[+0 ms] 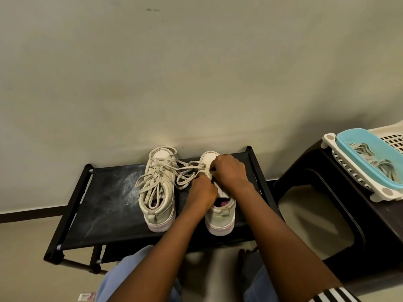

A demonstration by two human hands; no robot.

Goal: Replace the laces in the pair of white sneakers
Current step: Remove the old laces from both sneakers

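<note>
Two white sneakers stand side by side on a low black rack (104, 205), toes to the wall. The left sneaker (158, 199) is laced, with loose loops of cream lace (152, 184) lying over it. Both my hands work over the right sneaker (220, 216). My left hand (201, 194) pinches its lace at the eyelets, fingers curled. My right hand (229, 171) grips the lace near the toe. Loops of that lace (189, 173) trail toward the left sneaker. The hands hide the right sneaker's tongue and eyelets.
A dark stool (340, 214) stands to the right of the rack. On it sits a white slotted basket (353, 171) holding a blue tub (370, 168) with more laces (375, 160) in it. My knees in blue trousers (130, 271) are in front of the rack.
</note>
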